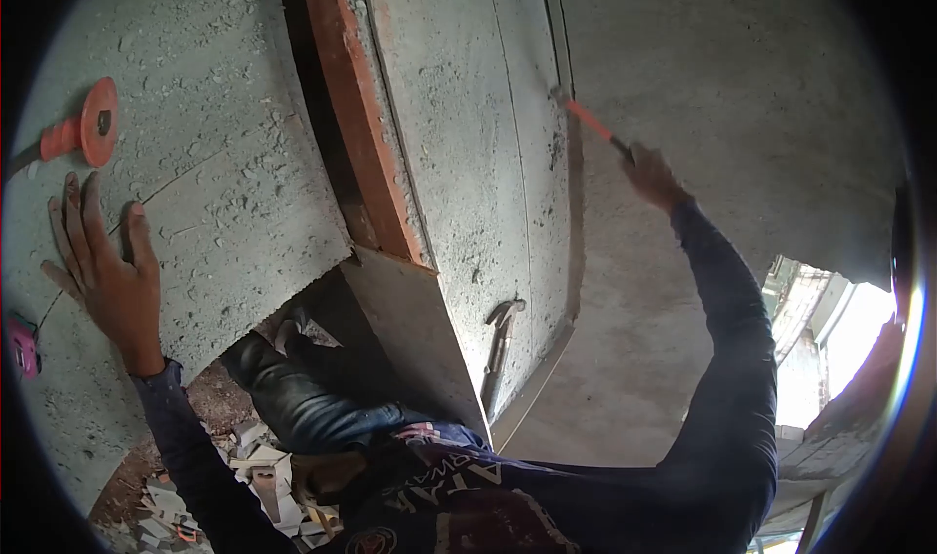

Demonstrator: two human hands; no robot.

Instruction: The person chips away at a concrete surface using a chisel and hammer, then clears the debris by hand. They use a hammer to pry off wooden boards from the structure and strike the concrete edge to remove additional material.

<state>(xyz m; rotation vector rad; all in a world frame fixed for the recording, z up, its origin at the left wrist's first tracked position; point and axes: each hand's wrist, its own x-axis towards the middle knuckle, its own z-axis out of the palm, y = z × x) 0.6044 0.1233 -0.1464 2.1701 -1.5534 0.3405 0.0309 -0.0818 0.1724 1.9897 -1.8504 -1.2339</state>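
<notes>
My left hand (109, 276) lies with fingers spread on a dusty grey concrete-like surface (220, 212). Just beyond its fingertips is a chisel with an orange hand guard (100, 123). On the other side, my right hand (652, 176) is closed round a slim tool (590, 120) with an orange shaft and dark grip. The tool's small grey end, too blurred to name its kind, is at the far edge of a pale, debris-strewn panel (459, 115), beside the grey wall. A claw hammer (500, 349) rests on that panel, nearer my body.
A reddish-orange beam (356, 105) and a dark gap separate the two dusty surfaces. At the left edge sits a pink tape measure (21, 347). Broken scraps (264, 476) litter the floor below. The grey wall (683, 56) has a bright opening (830, 339) at right.
</notes>
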